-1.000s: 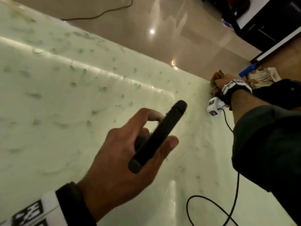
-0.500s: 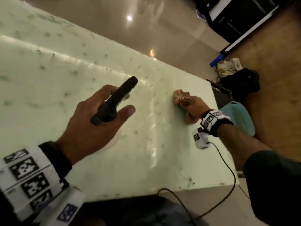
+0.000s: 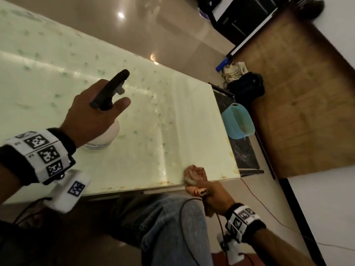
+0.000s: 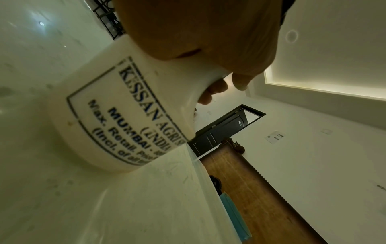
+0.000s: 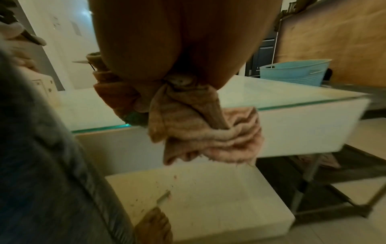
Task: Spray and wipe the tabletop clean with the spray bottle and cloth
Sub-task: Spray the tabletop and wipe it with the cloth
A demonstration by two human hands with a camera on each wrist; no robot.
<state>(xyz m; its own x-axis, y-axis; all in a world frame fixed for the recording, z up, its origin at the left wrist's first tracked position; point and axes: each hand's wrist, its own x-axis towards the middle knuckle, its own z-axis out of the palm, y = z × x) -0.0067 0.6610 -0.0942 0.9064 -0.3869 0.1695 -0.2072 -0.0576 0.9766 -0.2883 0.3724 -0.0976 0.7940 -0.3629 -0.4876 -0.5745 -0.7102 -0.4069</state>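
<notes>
Cloth now overhangs tabletop edge in right grip; left hand seemingly clasps bottle.

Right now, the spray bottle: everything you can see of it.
The spray bottle has a white, plastic-looking round body with blue and black printed lettering and a black trigger head. It stands upright, base on the pale green tabletop. The left hand holds its neck from above.
</notes>
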